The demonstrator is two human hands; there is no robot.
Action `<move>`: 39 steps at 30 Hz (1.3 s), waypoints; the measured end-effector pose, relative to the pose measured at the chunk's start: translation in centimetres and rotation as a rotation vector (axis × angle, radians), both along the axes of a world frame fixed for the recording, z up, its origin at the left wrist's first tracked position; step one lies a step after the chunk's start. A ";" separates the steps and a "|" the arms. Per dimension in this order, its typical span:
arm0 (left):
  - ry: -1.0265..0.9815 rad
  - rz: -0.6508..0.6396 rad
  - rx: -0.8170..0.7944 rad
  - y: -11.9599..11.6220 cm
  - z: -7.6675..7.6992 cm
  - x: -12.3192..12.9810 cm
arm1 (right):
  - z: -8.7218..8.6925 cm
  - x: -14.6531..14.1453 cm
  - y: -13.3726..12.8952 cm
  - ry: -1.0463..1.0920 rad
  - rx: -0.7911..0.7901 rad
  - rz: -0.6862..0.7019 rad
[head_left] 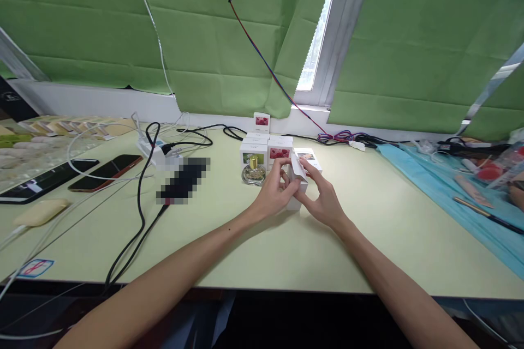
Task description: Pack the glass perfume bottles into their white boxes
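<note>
Both hands are around a small white box [293,204] that stands upright on the pale table, its top flap [298,166] raised. My left hand [275,188] has its fingers bent against the box's left side and top. On the right side, my right hand [325,197] grips the box between thumb and fingers near the flap. A round glass bottle [253,174] with a gold cap stands just left of my left hand. Behind it are white boxes [254,147] with printed pictures, one marked with red flowers [262,121]. Another white box [313,159] lies behind my right hand.
Phones [105,173], a power strip [155,151] and a yellowish charger [41,212] lie at the left among white and black cables [141,196]. A blue sheet [434,185] with a pen [487,215] and plastic items covers the right of the table [286,262].
</note>
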State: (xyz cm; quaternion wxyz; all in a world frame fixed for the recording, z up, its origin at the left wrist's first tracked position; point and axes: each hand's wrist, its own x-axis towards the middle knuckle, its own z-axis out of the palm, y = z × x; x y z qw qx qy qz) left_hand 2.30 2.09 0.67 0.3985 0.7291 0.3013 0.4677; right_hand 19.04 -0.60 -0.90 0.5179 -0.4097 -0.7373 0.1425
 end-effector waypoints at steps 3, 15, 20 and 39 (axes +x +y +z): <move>0.000 0.009 0.003 0.0 -0.1 0.0 | 0.1 0.0 -0.1 -0.018 0.005 0.002; -0.019 0.029 0.047 -0.1 -0.4 0.1 | 0.0 -0.1 -0.1 -0.086 0.037 0.000; -0.008 0.018 0.064 -0.1 -0.3 0.0 | -0.1 -0.1 -0.1 -0.083 0.048 -0.006; -0.016 0.049 0.112 0.2 -0.8 0.0 | -0.7 0.1 0.4 -0.122 0.094 -0.016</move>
